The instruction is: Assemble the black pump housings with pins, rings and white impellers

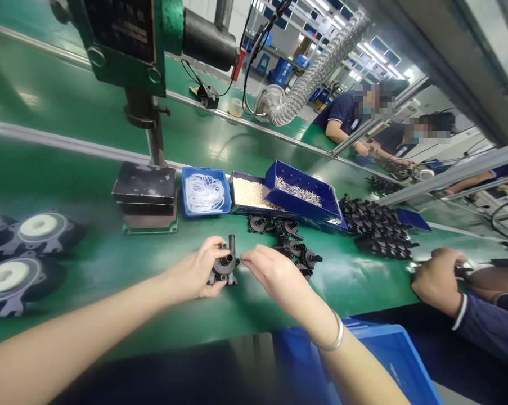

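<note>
My left hand (208, 269) is closed around a black plastic pump housing (225, 261), just above the green bench. A pipe stub on the housing points away from me, and a round port faces up. At the housing's right side, my right hand (267, 266) has its fingertips pinched together. Whatever those fingertips hold, if anything, is too small or hidden to tell. More black housings (293, 239) lie in a loose group behind and right of my right hand.
Behind the hands stand a blue bin of white rings (203, 191), a tray of cream-coloured small parts (249, 192) and a blue bin of metal pins (300, 191). A green press (146, 197) rises at left. White-centred parts (11, 275) lie far left. A co-worker's hand (439, 281) is at right.
</note>
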{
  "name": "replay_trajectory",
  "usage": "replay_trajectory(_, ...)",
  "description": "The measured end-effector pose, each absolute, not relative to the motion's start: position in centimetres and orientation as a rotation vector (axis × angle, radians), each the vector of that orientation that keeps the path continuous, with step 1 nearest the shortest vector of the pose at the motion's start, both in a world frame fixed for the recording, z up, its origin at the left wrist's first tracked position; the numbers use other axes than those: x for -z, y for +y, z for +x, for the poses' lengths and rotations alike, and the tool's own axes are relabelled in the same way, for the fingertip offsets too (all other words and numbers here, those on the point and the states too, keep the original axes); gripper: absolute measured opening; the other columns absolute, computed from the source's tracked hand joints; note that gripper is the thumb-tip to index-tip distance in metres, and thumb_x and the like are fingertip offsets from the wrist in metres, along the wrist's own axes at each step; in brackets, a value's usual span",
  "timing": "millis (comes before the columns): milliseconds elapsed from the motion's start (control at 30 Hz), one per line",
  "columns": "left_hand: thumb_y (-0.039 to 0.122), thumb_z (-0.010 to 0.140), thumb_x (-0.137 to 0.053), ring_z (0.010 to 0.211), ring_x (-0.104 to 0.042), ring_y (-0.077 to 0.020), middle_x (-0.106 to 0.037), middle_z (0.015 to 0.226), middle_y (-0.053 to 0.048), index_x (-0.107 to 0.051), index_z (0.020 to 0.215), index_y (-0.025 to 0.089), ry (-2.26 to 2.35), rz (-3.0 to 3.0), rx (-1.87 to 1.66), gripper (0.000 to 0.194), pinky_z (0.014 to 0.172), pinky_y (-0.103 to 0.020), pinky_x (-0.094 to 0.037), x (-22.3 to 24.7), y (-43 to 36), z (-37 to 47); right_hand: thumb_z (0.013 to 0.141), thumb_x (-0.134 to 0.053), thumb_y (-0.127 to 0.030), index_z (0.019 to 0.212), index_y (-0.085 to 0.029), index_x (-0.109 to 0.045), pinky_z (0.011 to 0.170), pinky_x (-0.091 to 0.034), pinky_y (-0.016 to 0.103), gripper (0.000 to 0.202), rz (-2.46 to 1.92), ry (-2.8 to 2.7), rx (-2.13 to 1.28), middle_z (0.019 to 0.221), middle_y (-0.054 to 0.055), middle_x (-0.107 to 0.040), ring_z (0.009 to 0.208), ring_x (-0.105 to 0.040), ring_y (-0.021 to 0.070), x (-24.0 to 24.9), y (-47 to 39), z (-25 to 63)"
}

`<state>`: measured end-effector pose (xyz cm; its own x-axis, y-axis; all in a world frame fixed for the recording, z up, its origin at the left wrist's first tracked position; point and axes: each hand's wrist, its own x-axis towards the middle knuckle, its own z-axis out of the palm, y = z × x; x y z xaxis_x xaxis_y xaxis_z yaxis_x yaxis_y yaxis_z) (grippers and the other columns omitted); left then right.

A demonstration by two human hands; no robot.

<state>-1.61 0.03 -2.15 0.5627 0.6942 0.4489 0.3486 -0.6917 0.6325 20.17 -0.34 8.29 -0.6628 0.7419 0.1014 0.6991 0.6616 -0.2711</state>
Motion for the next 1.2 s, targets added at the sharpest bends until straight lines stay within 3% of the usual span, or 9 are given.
replay_trajectory(200, 0.023, 0.08, -0.059, 0.089, -0.064, -0.0223, -0.039, 0.128, -0.018, -0.023, 0.133, 0.021, 0.833, 2.318, -0.97, 0.064, 0.067, -0.036, -0.057, 2.1, 0.0, -1.6, 0.099, -0.047, -0.012, 0.091, -0.015, -0.061, 0.064, -0.049, 0.03, 0.016, -1.186, -2.871, -0.215, 0.08, 0.004, -0.057, 0.071, -0.055, 0.0175, -9.6, -0.4, 18.9)
replay_trajectory(500, 0.022, 0.079, -0.061, 0.097, -0.066, -0.0254, -0.04, 0.128, -0.018, -0.026, 0.131, 0.02, 0.824, 2.273, -0.986, 0.063, 0.074, -0.038, -0.058, 2.3, 0.0, -1.7, 0.097, -0.053, -0.015, 0.115, -0.015, -0.061, 0.067, -0.054, 0.031, 0.019, -1.169, -2.646, -0.316, 0.086, 0.006, -0.064, 0.076, -0.063, 0.0185, -7.5, -0.5, 20.4)
replay_trajectory(733, 0.023, 0.081, -0.061, 0.101, -0.065, -0.0257, -0.039, 0.13, -0.018, -0.028, 0.133, 0.02, 0.807, 2.243, -0.996, 0.062, 0.078, -0.04, -0.058, 2.4, 0.0, -1.7, 0.097, -0.053, -0.014, 0.108, -0.02, -0.062, 0.072, -0.057, 0.03, 0.015, -1.161, -2.442, -0.36, 0.09, 0.005, -0.068, 0.083, -0.066, 0.0175, -6.1, -1.2, 20.6)
replay_trajectory(900, 0.025, 0.082, -0.061, 0.099, -0.066, -0.0248, -0.04, 0.13, -0.017, -0.027, 0.133, 0.021, 0.819, 2.26, -1.015, 0.062, 0.078, -0.039, -0.059, 2.4, 0.0, -1.7, 0.097, -0.04, -0.005, 0.126, -0.011, -0.056, 0.076, -0.058, 0.036, 0.034, -1.068, -2.727, 0.045, 0.099, 0.015, -0.066, 0.087, -0.063, 0.0226, -6.5, -3.0, 20.0)
replay_trajectory(1000, 0.026, 0.083, -0.06, 0.101, -0.065, -0.0256, -0.039, 0.13, -0.018, -0.027, 0.133, 0.02, 0.809, 2.258, -1.007, 0.06, 0.079, -0.04, -0.058, 2.4, 0.0, -1.7, 0.095, -0.035, 0.0, 0.132, -0.004, -0.052, 0.07, -0.058, 0.04, 0.041, -0.964, -2.912, 0.282, 0.093, 0.017, -0.066, 0.081, -0.063, 0.0255, -7.0, -3.3, 19.9)
replay_trajectory(1200, 0.024, 0.081, -0.062, 0.101, -0.066, -0.0253, -0.041, 0.13, -0.018, -0.031, 0.131, 0.019, 0.827, 2.227, -1.001, 0.059, 0.078, -0.04, -0.058, 2.1, -0.1, -1.8, 0.099, -0.047, -0.013, 0.117, -0.017, -0.059, 0.072, -0.058, 0.032, 0.022, -0.929, -2.726, -0.09, 0.094, 0.01, -0.066, 0.084, -0.064, 0.0195, -6.0, -1.1, 21.5)
